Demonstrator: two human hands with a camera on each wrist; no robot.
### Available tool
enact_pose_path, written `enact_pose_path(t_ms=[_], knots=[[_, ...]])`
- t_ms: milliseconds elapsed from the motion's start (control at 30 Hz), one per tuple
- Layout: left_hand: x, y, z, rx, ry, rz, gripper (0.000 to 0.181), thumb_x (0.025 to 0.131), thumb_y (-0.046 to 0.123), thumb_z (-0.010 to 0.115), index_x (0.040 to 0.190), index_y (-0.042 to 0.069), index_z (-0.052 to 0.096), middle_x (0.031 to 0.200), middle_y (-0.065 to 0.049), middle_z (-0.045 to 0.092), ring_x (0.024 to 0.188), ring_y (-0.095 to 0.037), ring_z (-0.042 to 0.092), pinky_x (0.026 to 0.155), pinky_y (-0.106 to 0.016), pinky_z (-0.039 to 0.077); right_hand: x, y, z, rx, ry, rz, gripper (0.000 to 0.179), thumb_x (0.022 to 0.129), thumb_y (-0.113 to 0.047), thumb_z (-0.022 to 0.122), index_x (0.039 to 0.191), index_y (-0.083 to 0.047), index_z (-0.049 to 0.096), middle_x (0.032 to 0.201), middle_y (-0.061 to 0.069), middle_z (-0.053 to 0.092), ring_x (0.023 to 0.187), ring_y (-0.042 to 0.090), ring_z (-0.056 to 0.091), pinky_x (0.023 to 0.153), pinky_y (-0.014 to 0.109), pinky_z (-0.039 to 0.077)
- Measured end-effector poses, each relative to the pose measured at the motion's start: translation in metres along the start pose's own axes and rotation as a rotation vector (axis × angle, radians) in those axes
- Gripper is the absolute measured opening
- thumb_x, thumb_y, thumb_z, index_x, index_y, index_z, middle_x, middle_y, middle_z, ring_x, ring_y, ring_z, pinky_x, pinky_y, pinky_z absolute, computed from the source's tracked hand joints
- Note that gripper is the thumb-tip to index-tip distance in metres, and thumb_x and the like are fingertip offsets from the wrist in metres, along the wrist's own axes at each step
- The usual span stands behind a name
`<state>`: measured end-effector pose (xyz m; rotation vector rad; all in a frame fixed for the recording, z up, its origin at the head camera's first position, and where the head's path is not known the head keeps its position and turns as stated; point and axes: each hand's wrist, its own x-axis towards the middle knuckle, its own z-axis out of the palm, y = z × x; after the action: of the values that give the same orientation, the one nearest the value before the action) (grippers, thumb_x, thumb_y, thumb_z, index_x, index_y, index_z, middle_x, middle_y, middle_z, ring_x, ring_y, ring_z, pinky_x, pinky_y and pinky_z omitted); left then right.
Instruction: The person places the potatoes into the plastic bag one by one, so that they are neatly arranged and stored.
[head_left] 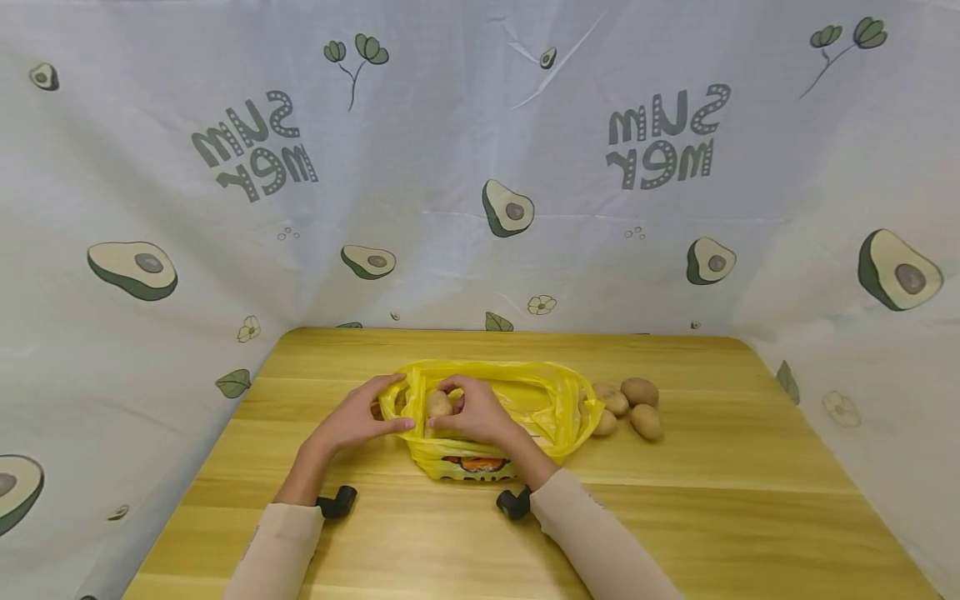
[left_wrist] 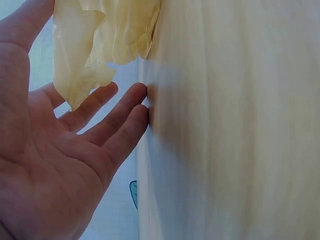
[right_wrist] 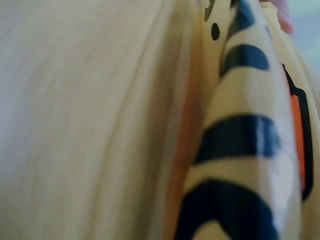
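A yellow plastic bag [head_left: 457, 458] lies with its mouth open on the table. My right hand [head_left: 480, 412] reaches into its left part and holds a potato [head_left: 438, 404] between thumb and fingers. At the bag's left end, my left hand [head_left: 360, 414] is spread, its thumb against the front of the rim and its fingers behind. In the left wrist view, the fingers [left_wrist: 117, 120] look fairly straight beside the bag's hanging plastic [left_wrist: 75, 55]. The right wrist view shows mostly the bag's printed side [right_wrist: 245, 135]; the potato is hidden there.
Several potatoes [head_left: 640, 392] lie beside the bag's right end, one partly behind it. Two black angled pieces [head_left: 337, 502] show near my wrists. The wooden table [head_left: 712, 500] meets a pale avocado-print cloth [head_left: 450, 167] at the back and sides.
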<state>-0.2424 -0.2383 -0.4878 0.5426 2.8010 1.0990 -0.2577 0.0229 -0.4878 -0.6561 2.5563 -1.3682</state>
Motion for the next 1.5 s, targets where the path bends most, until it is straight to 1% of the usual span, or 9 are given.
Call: enact_pose_path(t_ms=[233,367,600,767,900,1100,1233,1333,1500], knots=[[0.002,0.002,0.002,-0.015,-0.007,0.000,0.092,0.085,0.059,0.078,0.158,0.019,0.042,0.163,-0.014,0.040,0.149,-0.040,0.039,0.114,-0.060,0.043,0.002,0.000,0.003,-0.044,0.002,0.010,0.063,0.079,-0.029,0.091,0.132,-0.008,0.064,0.100,0.003,0.070,0.063,0.011,0.060,0.056,0.026,0.051],[0.003,0.002,0.002,-0.019,-0.008,-0.004,0.092,0.084,0.059,0.079,0.158,0.018,0.042,0.163,-0.013,0.040,0.149,-0.039,0.040,0.114,-0.059,0.043,0.003,0.000,0.003,-0.070,-0.004,0.011,0.064,0.079,-0.029,0.091,0.133,-0.008,0.063,0.106,0.004,0.070,0.064,0.010,0.058,0.057,0.025,0.050],[0.005,0.003,0.002,-0.018,-0.008,-0.003,0.093,0.084,0.060,0.079,0.158,0.017,0.042,0.162,-0.014,0.041,0.148,-0.039,0.041,0.112,-0.057,0.046,0.000,-0.002,-0.002,-0.077,-0.026,0.006,0.074,0.080,-0.036,0.090,0.141,-0.007,0.058,0.135,0.008,0.063,0.077,0.011,0.063,0.068,0.027,0.055],[0.004,0.004,0.002,-0.027,-0.008,0.001,0.092,0.085,0.058,0.079,0.158,0.015,0.042,0.162,-0.015,0.041,0.147,-0.040,0.043,0.111,-0.057,0.046,-0.006,-0.002,-0.009,-0.066,-0.026,0.016,0.078,0.081,-0.043,0.088,0.143,-0.008,0.056,0.140,0.007,0.061,0.095,0.017,0.066,0.078,0.032,0.057],[0.003,0.005,0.001,-0.015,-0.006,-0.003,0.092,0.085,0.058,0.078,0.158,0.014,0.041,0.162,-0.017,0.040,0.148,-0.041,0.040,0.113,-0.059,0.043,-0.012,-0.001,-0.021,-0.065,-0.011,0.001,0.075,0.083,-0.043,0.087,0.142,-0.008,0.057,0.141,0.010,0.061,0.105,0.024,0.066,0.082,0.034,0.058],[0.001,0.006,-0.001,-0.020,-0.005,-0.008,0.093,0.085,0.057,0.079,0.158,0.014,0.041,0.163,-0.018,0.039,0.149,-0.042,0.038,0.115,-0.060,0.041,-0.025,0.000,-0.043,-0.056,-0.001,-0.001,0.074,0.084,-0.042,0.086,0.143,-0.008,0.058,0.142,0.012,0.061,0.110,0.025,0.063,0.083,0.035,0.057],[0.000,0.005,-0.001,-0.036,-0.010,-0.007,0.093,0.086,0.055,0.080,0.159,0.014,0.040,0.163,-0.017,0.039,0.148,-0.041,0.041,0.112,-0.057,0.046,-0.034,0.003,-0.058,-0.030,-0.003,-0.009,0.073,0.084,-0.043,0.085,0.144,-0.010,0.057,0.142,0.012,0.061,0.111,0.028,0.062,0.085,0.037,0.055],[-0.001,0.005,-0.001,-0.043,-0.012,-0.008,0.092,0.086,0.054,0.080,0.159,0.014,0.040,0.163,-0.017,0.040,0.147,-0.040,0.043,0.109,-0.054,0.049,-0.040,0.008,-0.070,-0.035,0.002,-0.037,0.070,0.085,-0.041,0.085,0.142,-0.011,0.059,0.141,0.014,0.061,0.112,0.031,0.062,0.089,0.039,0.055],[-0.002,0.004,0.000,-0.047,-0.013,-0.008,0.091,0.086,0.054,0.080,0.159,0.015,0.040,0.162,-0.017,0.040,0.146,-0.040,0.044,0.109,-0.054,0.050,-0.051,0.015,-0.092,-0.058,0.024,-0.074,0.067,0.086,-0.040,0.084,0.141,-0.010,0.059,0.139,0.017,0.061,0.115,0.036,0.063,0.094,0.046,0.057]])
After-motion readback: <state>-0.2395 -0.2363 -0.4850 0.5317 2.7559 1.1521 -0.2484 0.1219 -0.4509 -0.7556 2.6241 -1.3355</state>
